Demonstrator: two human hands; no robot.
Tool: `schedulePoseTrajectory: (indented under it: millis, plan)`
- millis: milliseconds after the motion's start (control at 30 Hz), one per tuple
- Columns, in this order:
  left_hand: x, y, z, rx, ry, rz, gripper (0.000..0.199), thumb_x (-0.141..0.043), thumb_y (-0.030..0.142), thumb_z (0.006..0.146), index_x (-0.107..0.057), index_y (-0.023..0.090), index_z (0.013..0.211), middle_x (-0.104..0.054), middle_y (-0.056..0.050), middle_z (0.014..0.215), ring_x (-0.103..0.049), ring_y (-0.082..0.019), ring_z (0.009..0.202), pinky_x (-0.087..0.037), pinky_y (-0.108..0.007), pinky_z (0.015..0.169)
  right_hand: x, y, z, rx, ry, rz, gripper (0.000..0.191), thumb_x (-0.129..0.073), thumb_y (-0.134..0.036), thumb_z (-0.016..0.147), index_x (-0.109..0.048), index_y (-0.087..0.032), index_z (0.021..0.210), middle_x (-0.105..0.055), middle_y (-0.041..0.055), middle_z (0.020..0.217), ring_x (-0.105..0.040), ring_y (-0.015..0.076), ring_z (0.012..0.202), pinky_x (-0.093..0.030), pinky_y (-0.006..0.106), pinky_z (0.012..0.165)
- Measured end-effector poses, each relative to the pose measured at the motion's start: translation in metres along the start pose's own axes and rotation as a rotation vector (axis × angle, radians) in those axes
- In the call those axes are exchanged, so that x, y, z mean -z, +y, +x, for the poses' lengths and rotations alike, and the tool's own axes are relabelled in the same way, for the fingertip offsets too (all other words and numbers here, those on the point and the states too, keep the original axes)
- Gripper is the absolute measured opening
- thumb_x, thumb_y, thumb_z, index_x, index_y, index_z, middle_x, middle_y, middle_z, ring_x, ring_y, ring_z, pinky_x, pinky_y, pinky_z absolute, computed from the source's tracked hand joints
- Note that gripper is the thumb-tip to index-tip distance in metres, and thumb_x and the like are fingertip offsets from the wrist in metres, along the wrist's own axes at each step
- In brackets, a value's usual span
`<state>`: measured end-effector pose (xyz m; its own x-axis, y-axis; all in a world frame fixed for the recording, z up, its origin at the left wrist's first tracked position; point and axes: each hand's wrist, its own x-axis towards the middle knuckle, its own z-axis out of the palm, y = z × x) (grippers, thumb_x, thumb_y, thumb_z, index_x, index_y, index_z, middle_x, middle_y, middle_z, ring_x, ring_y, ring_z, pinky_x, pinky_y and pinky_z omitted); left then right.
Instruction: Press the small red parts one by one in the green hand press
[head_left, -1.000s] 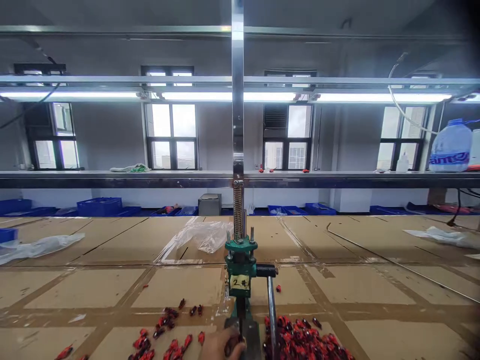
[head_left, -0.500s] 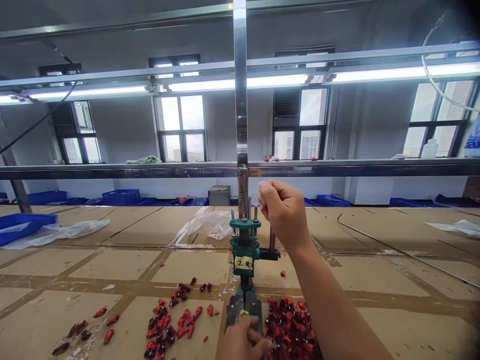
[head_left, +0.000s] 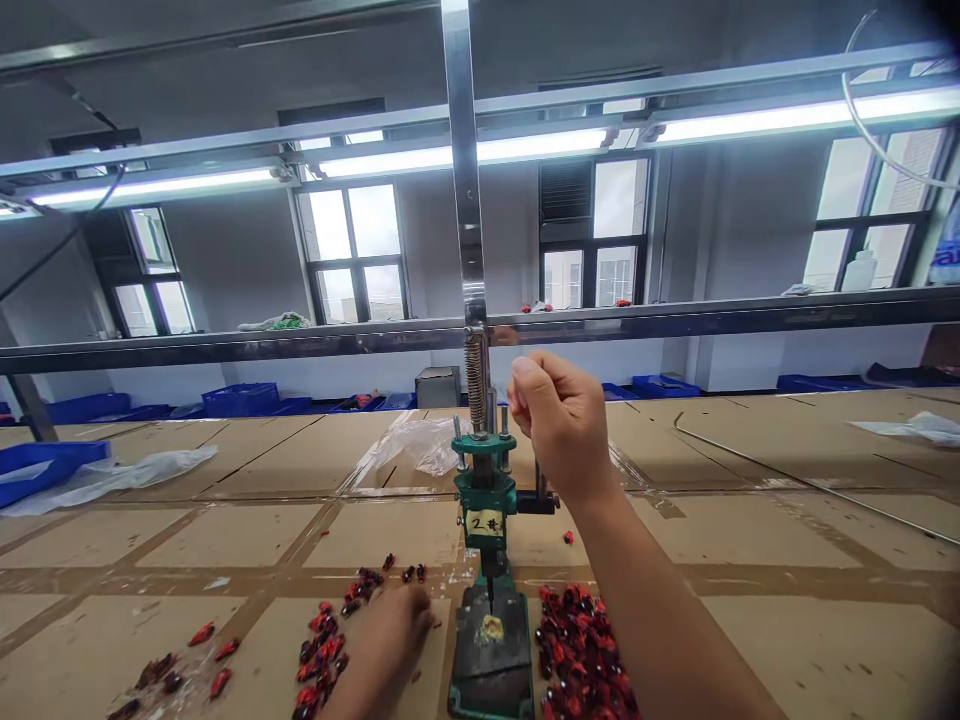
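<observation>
Green press (head_left: 486,500): one, upright at lower centre of the frame, base close to the bottom edge. Beneath, one cardboard-covered table (head_left: 810,655), with far edge across mid-frame and broad bare room at lower right. One blue bin (head_left: 64,462) on the table at the left edge. Two hands, apart: right hand (head_left: 566,430) clenched around one lever (head_left: 540,484), right of the press; left hand (head_left: 397,625) low over the table, left of the base, with grip impossible to tell. One dense pile of red-and-black pieces (head_left: 581,650) just right of the base, too overlapped to count; looser pieces (head_left: 319,655) left of the left hand, with a narrow bare strip nearer the base. One thin rod (head_left: 795,483) at right. One lone red piece (head_left: 568,538) behind the pile; one yellowish bit (head_left: 492,628) on the base.
</observation>
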<state>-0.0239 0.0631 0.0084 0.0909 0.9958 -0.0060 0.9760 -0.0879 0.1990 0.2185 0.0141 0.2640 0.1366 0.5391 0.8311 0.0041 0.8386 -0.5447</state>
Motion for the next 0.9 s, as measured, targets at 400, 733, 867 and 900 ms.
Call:
schedulePoseTrajectory:
  millis: [400, 733, 867, 900]
  plan:
    - [-0.016, 0.0, -0.016, -0.13, 0.099, -0.309, 0.032, -0.051, 0.035, 0.091, -0.076, 0.025, 0.108, -0.076, -0.005, 0.108, -0.069, -0.022, 0.099, -0.048, -0.029, 0.087, 0.0, 0.004, 0.0, 0.014, 0.01, 0.031, 0.043, -0.052, -0.039, 0.098, -0.046, -0.016, 0.062, -0.041, -0.0032, 0.058, -0.036, 0.0057, 0.053, -0.028, 0.025, 0.05]
    - [-0.048, 0.062, -0.036, -0.2, 0.223, -0.433, 0.019, -0.065, 0.034, 0.088, -0.078, 0.033, 0.101, -0.077, 0.002, 0.109, -0.068, -0.024, 0.102, -0.043, -0.036, 0.092, 0.001, 0.002, -0.001, 0.011, 0.017, 0.049, 0.041, -0.052, -0.039, 0.097, -0.045, -0.017, 0.063, -0.042, -0.0026, 0.059, -0.038, 0.0074, 0.055, -0.031, 0.025, 0.051]
    - [-0.049, 0.062, -0.033, -0.178, 0.244, -0.442, 0.017, -0.067, 0.034, 0.088, -0.077, 0.032, 0.101, -0.077, 0.002, 0.109, -0.068, -0.025, 0.098, -0.04, -0.037, 0.092, 0.001, 0.002, -0.001, 0.01, 0.006, 0.072, 0.041, -0.052, -0.038, 0.098, -0.045, -0.017, 0.063, -0.041, -0.0028, 0.059, -0.037, 0.0067, 0.053, -0.03, 0.025, 0.05]
    - [-0.049, 0.062, -0.032, -0.176, 0.241, -0.448, 0.016, -0.068, 0.034, 0.087, -0.077, 0.031, 0.099, -0.077, 0.002, 0.107, -0.067, -0.025, 0.095, -0.04, -0.038, 0.092, 0.001, 0.002, -0.001, 0.007, 0.004, 0.075, 0.042, -0.053, -0.039, 0.098, -0.045, -0.017, 0.063, -0.041, -0.0029, 0.059, -0.037, 0.0065, 0.053, -0.029, 0.025, 0.05]
